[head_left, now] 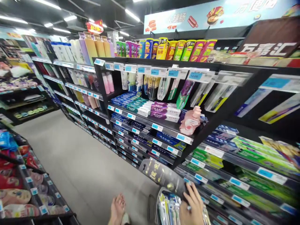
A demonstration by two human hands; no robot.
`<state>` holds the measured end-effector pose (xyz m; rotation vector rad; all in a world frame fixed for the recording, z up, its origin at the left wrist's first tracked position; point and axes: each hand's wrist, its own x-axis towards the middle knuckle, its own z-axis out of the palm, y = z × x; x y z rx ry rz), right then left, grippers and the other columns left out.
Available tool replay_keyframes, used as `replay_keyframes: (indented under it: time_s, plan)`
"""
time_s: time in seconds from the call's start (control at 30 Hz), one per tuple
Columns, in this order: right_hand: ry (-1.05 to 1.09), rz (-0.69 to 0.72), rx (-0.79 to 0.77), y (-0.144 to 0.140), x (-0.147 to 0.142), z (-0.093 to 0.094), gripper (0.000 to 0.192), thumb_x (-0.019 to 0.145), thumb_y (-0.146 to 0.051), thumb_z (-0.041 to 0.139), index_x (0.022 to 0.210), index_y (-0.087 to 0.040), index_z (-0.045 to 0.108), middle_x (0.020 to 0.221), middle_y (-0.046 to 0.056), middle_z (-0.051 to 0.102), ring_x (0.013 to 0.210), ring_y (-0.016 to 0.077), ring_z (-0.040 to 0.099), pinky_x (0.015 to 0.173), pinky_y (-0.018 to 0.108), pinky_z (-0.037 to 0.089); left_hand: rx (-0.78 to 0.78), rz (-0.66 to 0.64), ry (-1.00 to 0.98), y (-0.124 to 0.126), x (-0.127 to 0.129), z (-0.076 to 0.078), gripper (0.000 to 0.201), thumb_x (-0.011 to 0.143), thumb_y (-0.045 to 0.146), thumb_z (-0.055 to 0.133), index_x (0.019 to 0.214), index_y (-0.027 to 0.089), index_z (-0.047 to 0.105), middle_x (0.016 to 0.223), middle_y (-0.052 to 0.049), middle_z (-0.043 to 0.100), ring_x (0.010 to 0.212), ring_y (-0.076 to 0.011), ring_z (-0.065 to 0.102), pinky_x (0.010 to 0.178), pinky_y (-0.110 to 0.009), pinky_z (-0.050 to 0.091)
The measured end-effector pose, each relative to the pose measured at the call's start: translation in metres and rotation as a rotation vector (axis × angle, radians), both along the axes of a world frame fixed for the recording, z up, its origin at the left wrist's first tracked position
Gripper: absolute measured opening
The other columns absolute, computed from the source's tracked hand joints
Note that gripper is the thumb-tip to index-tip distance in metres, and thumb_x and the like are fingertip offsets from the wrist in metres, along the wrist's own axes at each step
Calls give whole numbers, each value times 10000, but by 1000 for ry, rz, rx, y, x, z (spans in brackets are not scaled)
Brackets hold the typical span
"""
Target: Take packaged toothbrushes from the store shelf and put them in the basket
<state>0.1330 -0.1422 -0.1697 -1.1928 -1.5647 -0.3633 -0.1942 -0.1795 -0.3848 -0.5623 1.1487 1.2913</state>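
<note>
Shop shelves run down the aisle from two o'clock back toward ten, black racks with blue price tags along every edge, and a pale floor lies between them and a lower rack of packets at eight o'clock. Toothpaste boxes fill the middle shelves, brushes hang above them, and a pink bottle stands at the end of one shelf, at about three o'clock. Tall cans line the top. Down at six o'clock the right hand has its fingers curled on the lower edge of a dark card pack, which tilts up toward eleven just above a basket of brushes. The left hand hangs at the bottom edge, beside the basket, fingers loosely bent and touching nothing I can see.
</note>
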Motion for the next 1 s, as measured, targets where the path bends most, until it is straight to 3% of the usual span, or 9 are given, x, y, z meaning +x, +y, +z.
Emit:
replay_keyframes:
  time_s: [0.13,0.27,0.37,0.43,0.53,0.67,0.83,0.93,1.0]
  plan:
    - [55,4,105,26,-48,40,265,900,-27,559,1004,-240,677,1189,93,791,1290,316,670,939,507,581,111,103,29,5,-51,17,248,970,258,443,995,180,677,812,-54,659,618,-162,655,554,-265,531]
    - [372,66,-59,37,-76,56,77,929,-177,648,971,-240,663,1169,98,793,1252,310,689,1015,545,554,126,135,53,1,-89,21,319,1014,267,375,938,170,669,798,-33,647,643,-138,639,606,-258,530]
    - [848,298,-388,34,-89,63,234,899,-380,750,1046,-241,632,1035,98,805,945,283,782,745,417,624,127,156,55,-10,-105,13,371,1018,267,322,937,181,674,802,-23,636,660,-135,619,642,-264,525]
    - [1089,478,-574,30,-94,71,378,859,-490,785,1093,-245,618,947,81,798,712,237,756,532,321,554,116,184,53,-21,-109,8,389,1006,271,310,932,183,681,812,-28,631,677,-144,606,657,-275,515]
    - [1248,584,-656,26,-95,86,447,827,-523,813,1114,-245,614,925,71,781,598,180,687,432,252,442,67,218,63,-39,-104,5,373,982,291,331,899,197,682,818,-28,622,690,-154,587,666,-283,498]
    - [1247,583,-667,28,-86,97,453,813,-520,828,1085,-234,606,905,60,763,604,167,675,454,241,430,1,194,116,-62,-77,5,309,934,300,376,861,233,669,811,-17,601,681,-161,562,663,-293,489]
    - [1233,560,-686,27,-64,84,473,816,-544,817,1096,-230,600,875,49,753,580,157,658,453,233,416,-53,55,190,-79,-29,-9,229,840,322,428,845,279,653,798,-33,584,703,-205,579,661,-342,512]
    - [1227,465,-707,24,-50,72,442,852,-599,761,1020,-221,606,757,22,718,492,138,601,423,229,374,-90,62,91,-73,-7,-17,207,837,306,450,843,270,654,803,-42,599,669,-209,583,597,-334,498]
    - [1198,388,-738,23,-41,67,439,866,-624,731,971,-218,601,683,0,679,435,125,551,400,232,345,-94,103,35,-61,0,-14,197,854,277,457,844,249,652,810,-39,614,638,-192,576,568,-309,484]
